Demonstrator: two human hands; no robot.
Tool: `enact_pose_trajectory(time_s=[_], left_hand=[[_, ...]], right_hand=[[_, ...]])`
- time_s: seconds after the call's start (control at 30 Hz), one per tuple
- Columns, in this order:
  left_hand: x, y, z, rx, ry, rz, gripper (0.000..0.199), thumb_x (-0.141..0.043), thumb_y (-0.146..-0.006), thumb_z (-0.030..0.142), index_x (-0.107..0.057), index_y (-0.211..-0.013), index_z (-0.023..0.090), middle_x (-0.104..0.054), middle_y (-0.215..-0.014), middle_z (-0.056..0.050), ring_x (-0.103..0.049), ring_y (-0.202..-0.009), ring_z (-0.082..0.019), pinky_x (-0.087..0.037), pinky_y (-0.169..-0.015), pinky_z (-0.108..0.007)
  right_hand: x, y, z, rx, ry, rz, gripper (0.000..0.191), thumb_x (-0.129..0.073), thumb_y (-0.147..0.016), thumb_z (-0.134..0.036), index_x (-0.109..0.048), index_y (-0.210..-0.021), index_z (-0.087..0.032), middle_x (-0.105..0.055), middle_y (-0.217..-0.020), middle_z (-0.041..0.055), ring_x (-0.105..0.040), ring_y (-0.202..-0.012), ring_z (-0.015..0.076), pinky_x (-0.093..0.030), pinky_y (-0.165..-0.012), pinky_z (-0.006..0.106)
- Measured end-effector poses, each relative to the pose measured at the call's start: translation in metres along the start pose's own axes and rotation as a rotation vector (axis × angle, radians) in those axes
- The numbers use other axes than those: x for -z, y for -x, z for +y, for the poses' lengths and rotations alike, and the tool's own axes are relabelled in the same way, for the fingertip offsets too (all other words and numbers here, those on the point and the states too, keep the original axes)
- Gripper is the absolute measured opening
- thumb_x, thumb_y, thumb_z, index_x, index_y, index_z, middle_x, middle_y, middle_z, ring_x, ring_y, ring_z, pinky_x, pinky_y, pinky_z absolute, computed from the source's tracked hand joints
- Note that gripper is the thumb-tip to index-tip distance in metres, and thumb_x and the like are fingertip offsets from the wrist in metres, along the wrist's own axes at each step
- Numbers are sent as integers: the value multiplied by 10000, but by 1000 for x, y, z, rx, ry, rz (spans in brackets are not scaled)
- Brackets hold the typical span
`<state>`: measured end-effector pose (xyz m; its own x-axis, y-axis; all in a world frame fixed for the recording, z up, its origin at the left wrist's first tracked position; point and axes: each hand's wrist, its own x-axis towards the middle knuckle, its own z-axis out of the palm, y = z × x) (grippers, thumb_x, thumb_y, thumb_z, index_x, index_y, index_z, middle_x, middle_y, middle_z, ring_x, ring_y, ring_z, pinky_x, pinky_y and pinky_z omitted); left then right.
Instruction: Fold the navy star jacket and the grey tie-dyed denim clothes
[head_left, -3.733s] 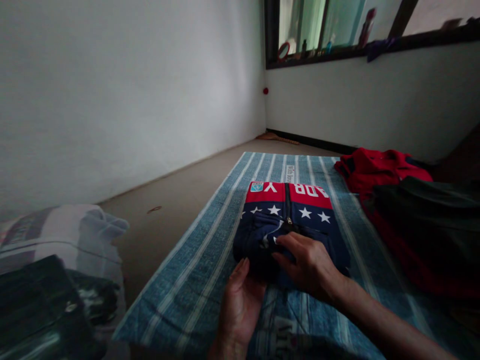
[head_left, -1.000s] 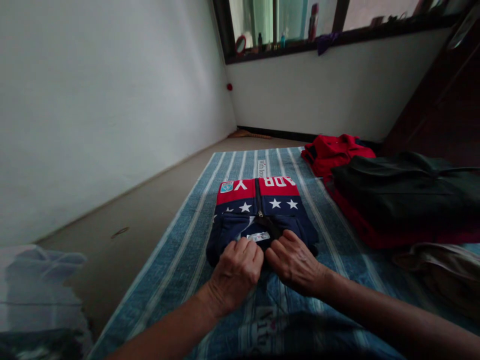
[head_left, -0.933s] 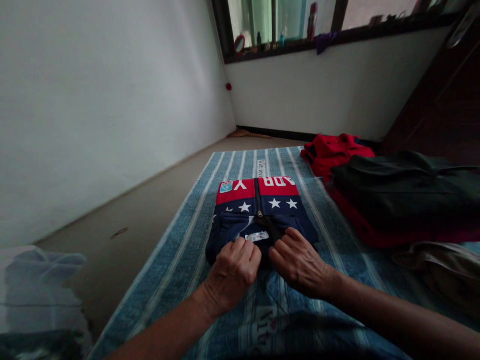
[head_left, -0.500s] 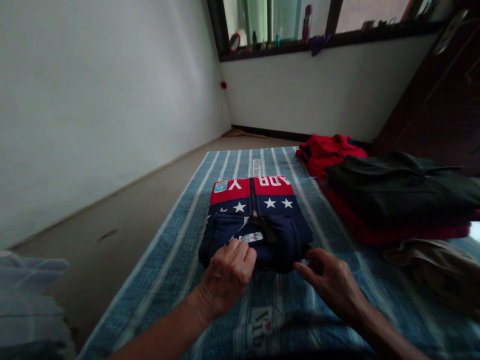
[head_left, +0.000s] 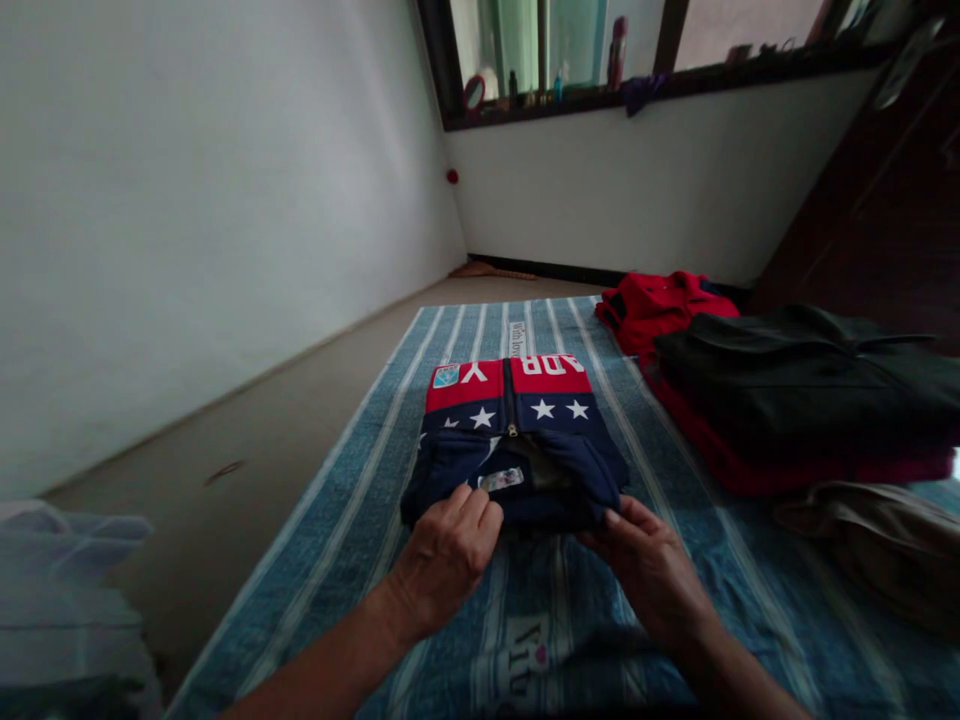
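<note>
A folded jacket (head_left: pixel 555 410), red above and navy below with white stars, letters and a central zipper, lies on a blue striped bedspread (head_left: pixel 337 510). Its collar, with a small label inside, faces me. My left hand (head_left: pixel 450 545) pinches the near edge of the collar, just left of the label. At the collar's near right corner, my right hand (head_left: pixel 649 560) holds the navy cloth between thumb and fingers.
To the right sit a dark folded jacket (head_left: pixel 795 375) on red clothes, a red garment (head_left: pixel 660 305) behind it and a beige cloth (head_left: pixel 877 540). A pale translucent item (head_left: pixel 67 590) is at the lower left. A windowsill (head_left: pixel 570 107) holds bottles and a mirror.
My right hand has moved in against the collar's right corner and closed on it. The collar is spread a little wider, its dark inside showing more. My left hand keeps its pinch.
</note>
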<state>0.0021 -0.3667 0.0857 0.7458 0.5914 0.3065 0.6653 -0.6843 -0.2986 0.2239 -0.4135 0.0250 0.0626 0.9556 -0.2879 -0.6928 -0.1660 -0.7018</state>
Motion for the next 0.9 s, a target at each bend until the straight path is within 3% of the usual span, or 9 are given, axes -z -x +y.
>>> enact_pose_trajectory(time_s=[0.2, 0.3, 0.4, 0.6, 0.73, 0.9], left_hand=[[5, -2, 3, 55, 24, -129, 235, -519, -742, -32, -481, -733, 200, -546, -719, -26, -534, -698, -223, -462, -583, -328], [12, -12, 9, 107, 133, -174, 161, -642, -768, 106, -517, -830, 187, -582, -827, -39, -552, -793, -232, -482, -659, -344], [17, -25, 13, 106, 233, -165, 278, -717, -763, 264, -529, -951, 184, -591, -928, -45, -548, -864, -233, -483, -722, -351], [5, -40, 17, 33, 165, -204, 140, -555, -802, 65, -526, -845, 195, -579, -859, -37, -539, -825, -235, -471, -675, -347], [-8, -37, 16, 31, 151, -118, 164, -522, -805, 34, -511, -784, 196, -573, -804, -33, -531, -767, -222, -463, -643, -330], [-16, -34, 15, 42, 131, 47, 179, -507, -811, 48, -478, -722, 200, -532, -704, -19, -508, -682, -203, -422, -590, -312]], right_hand=[[-10, 1, -7, -35, -160, -50, 216, -794, -701, -236, -693, -885, -185, -707, -931, 45, -661, -849, 179, -524, -849, 377], [-11, -1, -11, -37, -127, -74, 198, -782, -701, -237, -693, -867, -177, -707, -877, 40, -662, -799, 177, -541, -804, 367], [-10, -3, -16, -44, -62, -100, 194, -772, -690, -240, -694, -853, -169, -695, -819, 32, -648, -743, 169, -551, -761, 355], [-14, -5, -28, -68, 48, -153, 162, -703, -657, -217, -686, -810, -168, -664, -777, 22, -610, -693, 172, -565, -682, 363], [-15, -9, -36, -98, 82, -152, 153, -691, -633, -211, -668, -774, -156, -649, -716, 22, -607, -646, 166, -562, -665, 358], [-20, -11, -50, -110, 265, -40, 160, -689, -583, -202, -626, -720, -152, -641, -649, 14, -618, -590, 161, -536, -584, 300]])
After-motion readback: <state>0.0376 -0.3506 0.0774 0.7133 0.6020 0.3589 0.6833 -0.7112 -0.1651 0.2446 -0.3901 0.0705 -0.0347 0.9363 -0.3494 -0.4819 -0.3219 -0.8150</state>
